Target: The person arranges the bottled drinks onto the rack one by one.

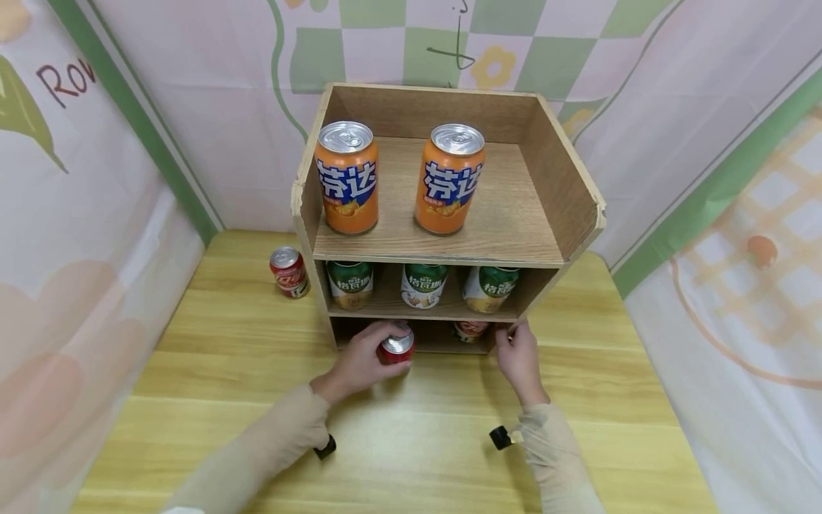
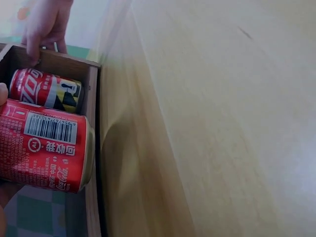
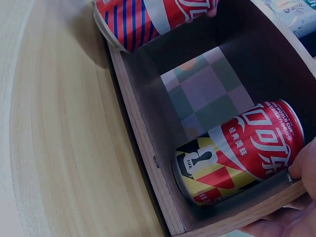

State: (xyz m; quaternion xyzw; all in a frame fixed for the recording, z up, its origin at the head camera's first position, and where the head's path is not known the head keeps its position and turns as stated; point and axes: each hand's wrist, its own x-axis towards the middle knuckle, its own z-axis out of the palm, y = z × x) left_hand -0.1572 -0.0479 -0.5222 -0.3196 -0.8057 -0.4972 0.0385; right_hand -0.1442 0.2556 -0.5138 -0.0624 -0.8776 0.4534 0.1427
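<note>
My left hand (image 1: 362, 363) grips a red Coca-Cola can (image 1: 393, 355) at the front of the wooden shelf's (image 1: 507, 232) lowest compartment. In the left wrist view that can (image 2: 47, 143) is close to the front edge of the bottom board, its barcode side showing. My right hand (image 1: 520, 363) pinches the front edge of the right side panel, low down, thumb inside and fingers outside. Just inside that panel stands a second Coca-Cola can (image 3: 242, 148) with a yellow and black trophy print.
Two orange Fanta cans (image 1: 347, 182) stand on the top board. Three green and white cans (image 1: 424, 287) fill the middle level. Left of the shelf, another red can (image 1: 289, 273) stands on the wooden table (image 1: 411, 457). Printed cloth hangs behind and at both sides.
</note>
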